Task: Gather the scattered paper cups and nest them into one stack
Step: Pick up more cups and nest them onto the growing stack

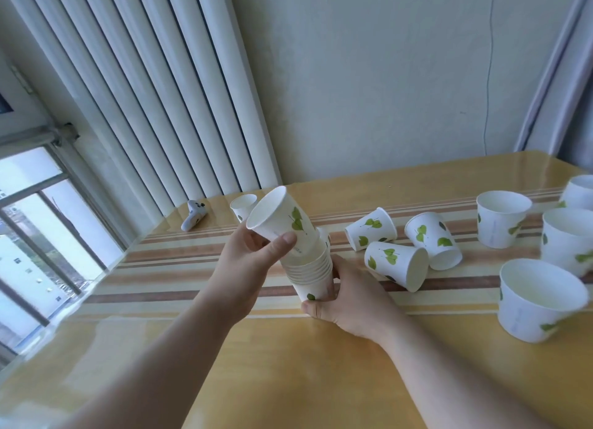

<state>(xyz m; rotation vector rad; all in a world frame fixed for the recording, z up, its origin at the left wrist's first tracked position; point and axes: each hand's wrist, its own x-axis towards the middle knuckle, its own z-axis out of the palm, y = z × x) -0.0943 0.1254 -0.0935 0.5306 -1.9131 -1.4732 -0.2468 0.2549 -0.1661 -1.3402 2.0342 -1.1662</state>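
Note:
My right hand (346, 300) grips the base of a stack of nested white paper cups with green leaves (313, 273), tilted up to the left. My left hand (250, 255) holds a single cup (279, 218) whose bottom sits partly inside the stack's top. Three loose cups lie on their sides to the right: one (370, 229), one (396, 265), one (433, 240). Several upright cups stand at the far right, such as one (500, 218) and one (539, 300). Another cup (243, 205) stands behind my left hand.
A wooden table (288, 364) with a striped runner (179, 268) carries everything. A small white controller (193, 215) lies at the table's back left. Vertical blinds and a window are at the left; a wall runs behind the table.

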